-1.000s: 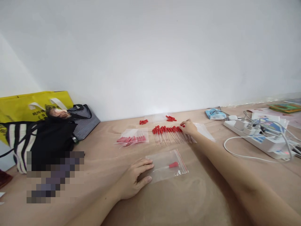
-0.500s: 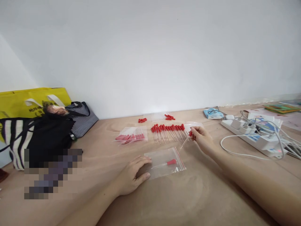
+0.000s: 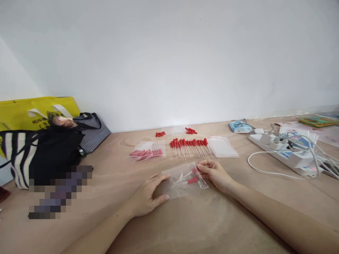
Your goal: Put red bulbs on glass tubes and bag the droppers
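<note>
A clear zip bag (image 3: 176, 190) lies flat in front of me, with a red-bulbed dropper (image 3: 192, 180) inside it. My left hand (image 3: 149, 195) rests on the table with fingers apart, its fingertips at the bag's left edge. At the bag's open right end, my right hand (image 3: 214, 173) pinches the red bulb of a second dropper, whose thin clear stem reaches into the bag. Behind the bag is a row of red-bulbed droppers (image 3: 188, 143). Filled bags (image 3: 147, 151) lie to its left, and a stack of bags (image 3: 224, 147) to its right.
Loose red bulbs (image 3: 160, 134) and more red bulbs (image 3: 191, 131) lie near the wall. On the right are a white power strip (image 3: 284, 155) with cables, a blue packet (image 3: 240, 127) and papers. Black (image 3: 55, 151), striped and yellow bags stand on the left.
My right hand has come left and nearer from beside the dropper row, bringing the second dropper into the bag. The stack of bags is now uncovered. My left hand has hardly moved.
</note>
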Demonstrator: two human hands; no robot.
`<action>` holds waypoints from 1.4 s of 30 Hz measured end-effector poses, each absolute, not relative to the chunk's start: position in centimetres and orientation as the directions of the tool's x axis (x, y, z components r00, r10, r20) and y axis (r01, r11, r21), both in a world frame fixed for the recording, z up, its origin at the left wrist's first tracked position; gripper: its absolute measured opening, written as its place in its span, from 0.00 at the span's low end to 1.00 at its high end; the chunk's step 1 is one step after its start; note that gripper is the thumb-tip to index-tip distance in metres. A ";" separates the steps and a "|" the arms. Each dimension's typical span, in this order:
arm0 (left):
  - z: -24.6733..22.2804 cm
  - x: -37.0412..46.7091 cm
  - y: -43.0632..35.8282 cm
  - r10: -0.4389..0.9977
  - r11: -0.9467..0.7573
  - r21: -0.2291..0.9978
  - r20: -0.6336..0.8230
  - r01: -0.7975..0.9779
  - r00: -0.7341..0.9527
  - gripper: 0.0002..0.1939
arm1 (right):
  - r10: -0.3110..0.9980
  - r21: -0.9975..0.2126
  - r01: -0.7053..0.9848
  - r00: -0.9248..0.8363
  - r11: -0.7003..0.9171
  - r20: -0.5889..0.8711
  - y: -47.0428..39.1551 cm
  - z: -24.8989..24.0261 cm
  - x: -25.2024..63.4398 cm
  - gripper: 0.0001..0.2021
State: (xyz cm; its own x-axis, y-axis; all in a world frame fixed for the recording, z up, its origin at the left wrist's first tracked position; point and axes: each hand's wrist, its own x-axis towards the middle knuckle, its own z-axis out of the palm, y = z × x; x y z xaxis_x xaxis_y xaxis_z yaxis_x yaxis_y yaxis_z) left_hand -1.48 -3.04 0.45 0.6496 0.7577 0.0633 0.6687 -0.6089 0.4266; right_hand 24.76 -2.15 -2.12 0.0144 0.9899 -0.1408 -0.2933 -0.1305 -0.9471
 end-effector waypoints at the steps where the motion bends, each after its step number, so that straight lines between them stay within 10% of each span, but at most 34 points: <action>1: 0.5 -1.5 -3.0 0.757 -0.611 0.422 0.061 0.670 0.651 0.26 | 0.991 -0.964 -0.233 -0.005 -0.130 -0.132 -2.2 -2.1 24.7 0.14; 10: 0.4 -1.3 -2.9 0.747 -0.628 0.393 0.061 0.672 0.662 0.26 | 0.970 -0.997 0.081 -0.245 0.018 -0.002 -1.8 -3.1 25.0 0.15; 15: 0.4 -1.3 -2.9 0.713 -0.667 0.388 0.084 0.636 0.696 0.23 | 0.981 -0.874 0.471 0.077 0.119 0.176 2.2 -1.9 28.0 0.10; 19: 0.3 -1.4 -2.7 0.705 -0.670 0.410 0.091 0.618 0.704 0.22 | 0.904 -0.690 0.715 0.363 -0.114 0.227 6.7 -0.8 30.4 0.11; 28: 0.5 -1.4 -2.8 0.706 -0.658 0.459 0.099 0.597 0.702 0.21 | 0.823 -0.734 0.635 0.534 -0.241 0.191 10.3 -1.2 30.3 0.08; 42: 0.2 -1.4 -2.6 0.704 -0.661 0.458 0.105 0.594 0.703 0.21 | 0.886 -0.980 -0.037 0.434 0.197 0.162 1.7 -1.7 30.3 0.14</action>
State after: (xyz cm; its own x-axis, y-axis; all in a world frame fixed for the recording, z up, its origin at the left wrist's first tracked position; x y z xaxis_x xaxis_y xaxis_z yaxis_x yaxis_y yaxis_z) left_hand -1.41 -2.59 0.24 0.7027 0.7037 0.1047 0.5939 -0.6612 0.4584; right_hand 30.26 1.68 -1.75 0.4344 0.8860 0.1619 -0.0371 0.1972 -0.9797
